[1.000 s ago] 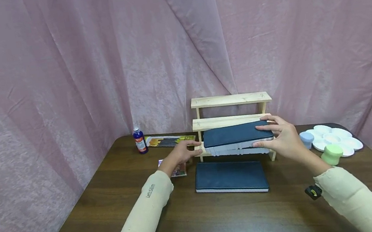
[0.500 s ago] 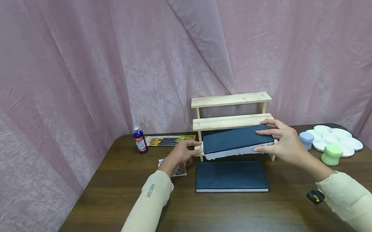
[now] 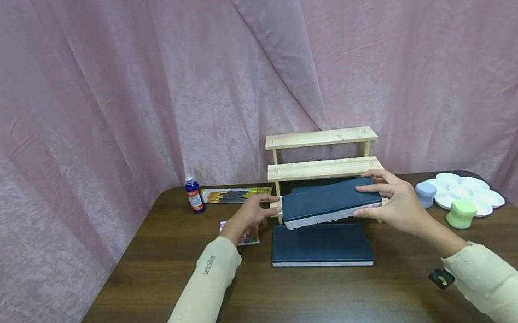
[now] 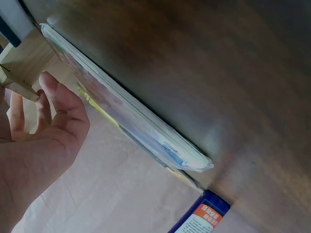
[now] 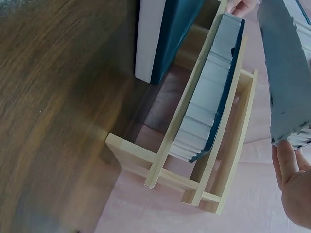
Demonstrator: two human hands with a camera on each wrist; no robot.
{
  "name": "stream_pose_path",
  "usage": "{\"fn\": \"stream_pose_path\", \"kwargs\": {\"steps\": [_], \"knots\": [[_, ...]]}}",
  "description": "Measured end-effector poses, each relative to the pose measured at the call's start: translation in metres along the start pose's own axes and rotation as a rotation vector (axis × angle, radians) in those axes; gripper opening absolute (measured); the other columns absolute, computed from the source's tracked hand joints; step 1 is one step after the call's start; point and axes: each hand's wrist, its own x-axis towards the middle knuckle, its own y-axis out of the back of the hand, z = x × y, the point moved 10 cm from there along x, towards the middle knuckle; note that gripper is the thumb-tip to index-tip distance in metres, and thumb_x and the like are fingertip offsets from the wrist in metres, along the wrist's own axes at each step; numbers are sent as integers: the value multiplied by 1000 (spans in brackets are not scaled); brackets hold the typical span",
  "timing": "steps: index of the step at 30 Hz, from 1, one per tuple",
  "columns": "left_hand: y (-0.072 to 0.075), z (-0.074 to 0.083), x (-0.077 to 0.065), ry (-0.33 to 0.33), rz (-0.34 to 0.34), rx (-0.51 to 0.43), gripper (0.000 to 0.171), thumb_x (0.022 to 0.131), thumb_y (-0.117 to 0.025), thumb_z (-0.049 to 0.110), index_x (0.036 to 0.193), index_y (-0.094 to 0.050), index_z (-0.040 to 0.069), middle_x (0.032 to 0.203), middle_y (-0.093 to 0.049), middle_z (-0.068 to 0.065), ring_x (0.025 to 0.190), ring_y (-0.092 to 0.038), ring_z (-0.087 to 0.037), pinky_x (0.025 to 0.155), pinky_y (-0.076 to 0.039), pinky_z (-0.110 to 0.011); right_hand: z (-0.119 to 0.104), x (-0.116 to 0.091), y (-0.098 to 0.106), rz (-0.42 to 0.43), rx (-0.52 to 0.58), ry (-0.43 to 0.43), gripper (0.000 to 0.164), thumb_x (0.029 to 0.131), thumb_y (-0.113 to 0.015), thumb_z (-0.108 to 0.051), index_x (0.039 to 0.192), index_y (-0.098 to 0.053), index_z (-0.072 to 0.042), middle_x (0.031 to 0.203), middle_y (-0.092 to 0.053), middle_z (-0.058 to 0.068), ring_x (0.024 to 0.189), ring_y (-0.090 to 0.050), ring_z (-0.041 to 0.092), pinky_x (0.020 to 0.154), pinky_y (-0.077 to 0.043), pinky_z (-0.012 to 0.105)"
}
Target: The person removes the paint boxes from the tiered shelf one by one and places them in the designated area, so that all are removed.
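My right hand [image 3: 394, 200] holds a flat dark blue case [image 3: 329, 199] with white, ribbed sides by its right end, thumb below and fingers on top. In the right wrist view, its grey underside [image 5: 289, 82] faces the camera. A similar case [image 5: 209, 97] rests on the lowest step of a pale wooden tiered stand [image 3: 324, 167]; in the head view the held case mostly hides it. At the left end of that step, my left hand [image 3: 253, 212] pinches the wood between thumb and fingers. On the table before the stand lies another dark blue case [image 3: 320, 244].
A blue bottle [image 3: 195, 196], a pack of brushes [image 3: 234, 195] and a small colourful packet [image 3: 249, 236] sit to the left. Rightward are a white flower-shaped palette [image 3: 462, 192], a light blue pot [image 3: 426, 193] and a green pot [image 3: 461, 214]. Pink curtain [image 3: 237, 76] hangs behind.
My right hand has lowered the held case slightly and brought it nearer, its left end tilting down. The top of the case behind it now shows. My left hand has stayed put.
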Motion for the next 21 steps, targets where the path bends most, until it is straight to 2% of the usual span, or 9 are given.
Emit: {"fn": "stream_pose_path", "kwargs": {"steps": [3, 8, 13, 14, 17, 21], "knots": [[1, 0, 0, -3, 7, -2, 40, 91, -73, 34, 128, -69, 21, 143, -54, -12, 123, -52, -26, 106, -43, -44, -2, -1, -1, -4, -3, 9, 54, 60, -97, -21, 107, -78, -5, 131, -59, 10, 122, -54, 36, 95, -33, 5], [0, -2, 0, 5, 4, -12, 39, 91, -73, 34, 127, -69, 21, 144, -53, -13, 127, -51, -29, 107, -42, -46, -4, -3, -2, -7, -2, 25, 54, 59, -98, -20, 107, -78, -5, 130, -59, 6, 120, -56, 35, 96, -33, 5], [0, -2, 1, 5, 5, -5, 39, 91, -74, 34, 127, -69, 21, 144, -53, -12, 131, -49, -29, 107, -41, -46, -6, -7, -3, -15, 0, 30, 55, 58, -98, -20, 107, -77, -5, 131, -59, 8, 119, -57, 35, 94, -35, 6], [0, -1, 1, 4, 6, -3, 39, 91, -74, 33, 127, -69, 21, 143, -54, -12, 128, -50, -28, 107, -42, -45, -6, -8, -4, -16, 0, 30, 55, 58, -98, -20, 107, -77, -5, 131, -59, 9, 119, -56, 36, 93, -35, 6], [1, -1, 0, 5, 7, 5, 38, 91, -74, 32, 127, -69, 21, 141, -55, -13, 108, -61, -27, 98, -48, -42, -7, -9, -4, -21, -10, 36, 55, 58, -98, -21, 107, -78, -6, 131, -59, 7, 119, -56, 35, 89, -38, 7], [0, -1, 1, 11, 5, -2, 38, 90, -74, 32, 126, -70, 21, 140, -56, -12, 94, -60, -25, 90, -50, -39, -9, -12, -5, -26, -6, 51, 55, 58, -98, -21, 107, -78, -6, 131, -58, 5, 118, -57, 32, 79, -44, 10]]}}
